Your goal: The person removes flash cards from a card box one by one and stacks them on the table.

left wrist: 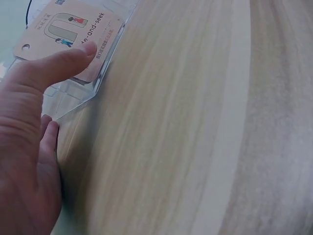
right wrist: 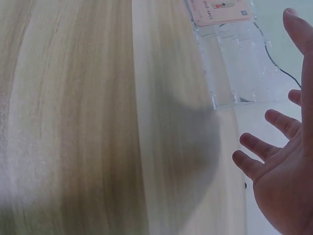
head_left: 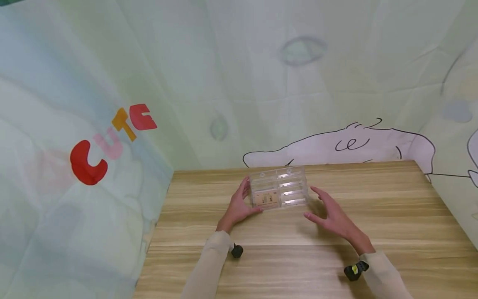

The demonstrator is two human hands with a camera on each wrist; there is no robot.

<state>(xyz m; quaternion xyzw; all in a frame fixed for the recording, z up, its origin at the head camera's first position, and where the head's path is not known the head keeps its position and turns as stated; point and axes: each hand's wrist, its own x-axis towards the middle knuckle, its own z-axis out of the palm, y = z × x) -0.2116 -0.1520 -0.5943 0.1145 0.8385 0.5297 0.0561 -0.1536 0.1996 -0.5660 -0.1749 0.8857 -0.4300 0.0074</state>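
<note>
While grabbing seems the step, the left hand [head_left: 237, 207] cups the clear box [head_left: 278, 187], grip unclear; the wide-spread, empty right hand [head_left: 335, 216] should move in.

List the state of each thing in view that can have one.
Case: right half shows no contents; lid unclear.
Card: at the case's left half, printed side showing.
Left hand: at the case's left end; grip unclear.
Right hand: fingers spread, apart from the case.
Backdrop: creased.
</note>
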